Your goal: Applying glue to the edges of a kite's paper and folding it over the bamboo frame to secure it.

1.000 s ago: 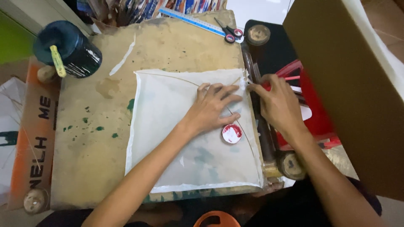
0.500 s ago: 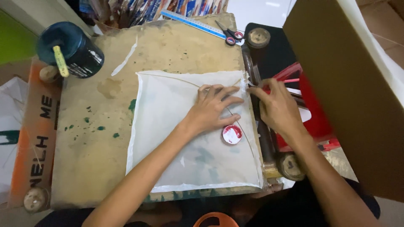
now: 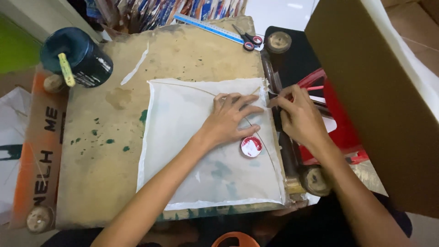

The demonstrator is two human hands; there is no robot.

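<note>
I see a white sheet [image 3: 201,151] lying flat on the right half of a stained board [image 3: 91,178], its near edge along the board's near edge. A small red-and-white lid [image 3: 251,146] sits on the sheet near its right edge. My left hand [image 3: 228,120] presses flat on the sheet just beyond the lid, fingers spread wide. My right hand [image 3: 299,116] is at the sheet's far right corner, fingertips pinched narrow on its edge. A dark jar [image 3: 77,57] stands at the board's far left corner; scissors [image 3: 249,40] and a ruler [image 3: 206,26] lie along the far edge.
</note>
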